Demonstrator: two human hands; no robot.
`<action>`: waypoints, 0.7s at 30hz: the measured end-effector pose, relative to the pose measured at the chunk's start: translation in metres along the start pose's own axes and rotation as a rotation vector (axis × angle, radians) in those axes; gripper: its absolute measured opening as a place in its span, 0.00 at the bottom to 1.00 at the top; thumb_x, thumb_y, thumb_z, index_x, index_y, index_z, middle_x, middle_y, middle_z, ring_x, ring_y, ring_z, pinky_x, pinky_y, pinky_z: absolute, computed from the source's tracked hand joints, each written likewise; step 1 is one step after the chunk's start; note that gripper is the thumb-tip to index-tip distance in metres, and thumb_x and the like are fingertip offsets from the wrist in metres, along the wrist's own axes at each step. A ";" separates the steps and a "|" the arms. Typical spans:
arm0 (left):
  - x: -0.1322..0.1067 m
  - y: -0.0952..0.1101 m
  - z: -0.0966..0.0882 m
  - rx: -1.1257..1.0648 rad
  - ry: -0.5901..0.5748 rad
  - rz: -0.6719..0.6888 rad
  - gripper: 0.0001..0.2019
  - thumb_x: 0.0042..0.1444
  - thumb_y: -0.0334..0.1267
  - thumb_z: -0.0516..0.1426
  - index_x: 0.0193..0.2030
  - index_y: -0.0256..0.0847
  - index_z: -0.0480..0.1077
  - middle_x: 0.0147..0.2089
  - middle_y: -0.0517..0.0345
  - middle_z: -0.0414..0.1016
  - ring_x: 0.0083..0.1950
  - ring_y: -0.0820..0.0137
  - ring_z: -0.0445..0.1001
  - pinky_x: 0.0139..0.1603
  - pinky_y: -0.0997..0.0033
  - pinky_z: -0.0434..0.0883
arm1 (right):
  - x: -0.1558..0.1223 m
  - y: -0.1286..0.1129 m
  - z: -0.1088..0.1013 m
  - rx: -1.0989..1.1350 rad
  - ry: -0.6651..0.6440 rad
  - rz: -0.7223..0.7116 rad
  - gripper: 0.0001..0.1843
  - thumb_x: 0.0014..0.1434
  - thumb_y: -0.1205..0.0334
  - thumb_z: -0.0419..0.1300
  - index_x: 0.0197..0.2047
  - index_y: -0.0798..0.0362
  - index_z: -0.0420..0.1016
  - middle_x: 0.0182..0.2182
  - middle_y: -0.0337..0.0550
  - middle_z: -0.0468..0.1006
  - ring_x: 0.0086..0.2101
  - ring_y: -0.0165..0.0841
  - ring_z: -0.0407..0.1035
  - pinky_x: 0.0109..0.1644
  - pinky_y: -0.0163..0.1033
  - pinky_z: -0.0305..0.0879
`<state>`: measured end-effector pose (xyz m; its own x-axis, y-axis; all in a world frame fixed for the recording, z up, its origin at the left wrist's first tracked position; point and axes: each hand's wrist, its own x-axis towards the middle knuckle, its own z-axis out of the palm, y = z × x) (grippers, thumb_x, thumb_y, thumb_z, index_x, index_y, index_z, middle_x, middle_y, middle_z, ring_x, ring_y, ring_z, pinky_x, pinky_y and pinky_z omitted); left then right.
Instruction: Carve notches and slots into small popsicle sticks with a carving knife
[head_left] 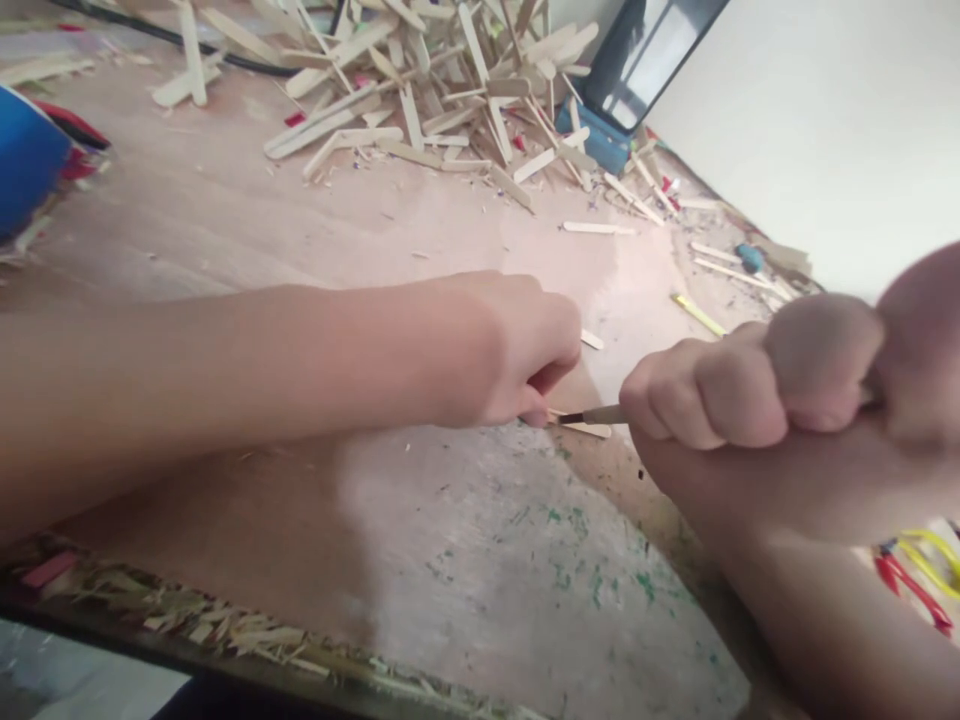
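My left hand (525,345) reaches in from the left, its fingers curled down. The thumb and fingertips press a flat wooden craft stick (596,431) against the table; the hand hides most of it. On the right, my right hand (739,385) is closed in a fist around a thin tool (600,414) with a pale shaft and a dark, narrow tip. That tip points left and meets or hovers just over the stick, close to my left thumb; whether it touches, I cannot tell. The tool's exact kind does not show.
A large heap of craft sticks (450,90) lies at the back of the wooden table (225,230). Near it stands a dark panel (637,60) on a blue base. A blue object (30,160) is at the left; wood shavings (225,625) line the front edge.
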<state>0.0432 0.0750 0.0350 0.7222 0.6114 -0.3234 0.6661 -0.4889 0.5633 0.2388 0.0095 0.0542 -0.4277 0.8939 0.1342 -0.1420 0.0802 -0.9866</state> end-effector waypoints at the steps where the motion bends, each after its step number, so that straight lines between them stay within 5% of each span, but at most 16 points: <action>1: -0.001 0.002 -0.002 0.030 -0.042 -0.038 0.14 0.64 0.35 0.75 0.29 0.46 0.80 0.25 0.65 0.78 0.30 0.66 0.72 0.41 0.62 0.64 | 0.003 0.000 -0.001 0.005 0.035 0.007 0.42 0.94 0.47 0.53 0.27 0.52 0.44 0.22 0.33 0.31 0.21 0.31 0.24 0.23 0.44 0.35; 5: -0.003 0.011 -0.007 0.071 -0.111 -0.124 0.24 0.68 0.37 0.75 0.25 0.44 0.70 0.23 0.67 0.73 0.29 0.69 0.69 0.39 0.63 0.62 | 0.009 -0.001 -0.003 -0.005 0.131 0.068 0.42 0.95 0.49 0.48 0.27 0.52 0.36 0.24 0.34 0.28 0.22 0.33 0.25 0.24 0.44 0.37; 8: -0.003 0.013 -0.007 0.060 -0.104 -0.134 0.23 0.67 0.37 0.75 0.25 0.44 0.71 0.21 0.68 0.70 0.29 0.69 0.67 0.40 0.62 0.62 | 0.008 -0.002 -0.002 0.007 0.107 0.101 0.46 0.95 0.46 0.51 0.28 0.51 0.30 0.24 0.33 0.27 0.22 0.31 0.25 0.24 0.44 0.38; 13: -0.010 0.003 -0.004 -0.010 -0.086 -0.080 0.11 0.68 0.34 0.71 0.33 0.47 0.79 0.30 0.66 0.79 0.33 0.67 0.72 0.43 0.60 0.63 | 0.007 -0.010 0.003 0.060 0.169 0.124 0.50 0.88 0.42 0.67 0.21 0.51 0.45 0.22 0.31 0.36 0.19 0.28 0.35 0.25 0.44 0.45; 18: -0.017 -0.016 0.005 -0.108 -0.004 0.106 0.08 0.66 0.34 0.69 0.35 0.48 0.79 0.31 0.66 0.81 0.34 0.67 0.74 0.43 0.62 0.63 | 0.017 -0.035 0.010 -0.069 0.197 0.372 0.59 0.76 0.47 0.83 0.16 0.57 0.40 0.15 0.33 0.42 0.18 0.25 0.45 0.25 0.39 0.53; 21: -0.017 -0.024 0.014 -0.059 0.059 0.150 0.10 0.66 0.39 0.68 0.33 0.48 0.75 0.31 0.63 0.81 0.33 0.66 0.72 0.40 0.61 0.62 | 0.025 -0.044 0.014 -0.066 0.242 0.320 0.56 0.72 0.50 0.86 0.16 0.55 0.46 0.15 0.32 0.50 0.19 0.26 0.49 0.24 0.39 0.55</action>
<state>0.0174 0.0679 0.0162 0.7993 0.5707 -0.1882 0.5383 -0.5408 0.6463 0.2220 0.0218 0.1026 -0.2177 0.9556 -0.1983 0.0252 -0.1976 -0.9800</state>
